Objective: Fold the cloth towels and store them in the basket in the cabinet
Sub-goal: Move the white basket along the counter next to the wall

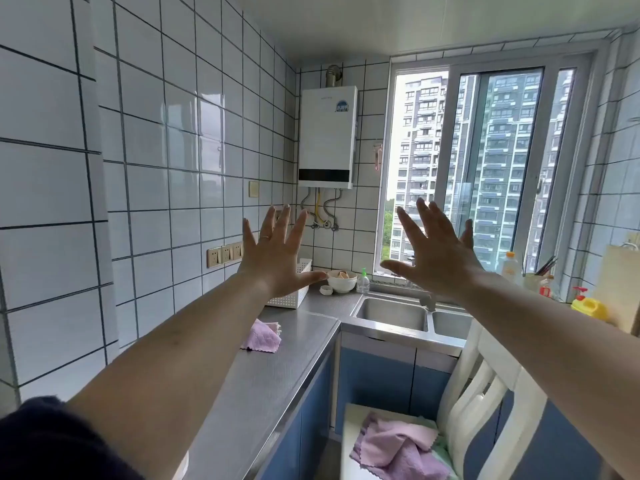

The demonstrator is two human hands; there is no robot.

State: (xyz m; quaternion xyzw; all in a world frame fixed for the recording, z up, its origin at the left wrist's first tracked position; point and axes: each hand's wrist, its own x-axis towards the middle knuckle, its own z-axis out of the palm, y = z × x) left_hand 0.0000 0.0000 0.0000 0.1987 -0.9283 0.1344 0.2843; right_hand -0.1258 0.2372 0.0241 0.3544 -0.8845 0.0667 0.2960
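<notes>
Both hands are up in the air with fingers spread wide, holding nothing: left hand (pixel 277 252) in front of the tiled wall, right hand (pixel 434 252) in front of the window. One folded purple towel (pixel 260 337) sits on the steel table (pixel 277 382), with a white basket (pixel 292 296) further back near the corner. More purple towels (pixel 398 448) lie crumpled in a heap on the white chair (pixel 485 393) seat below the sink (pixel 391 313).
</notes>
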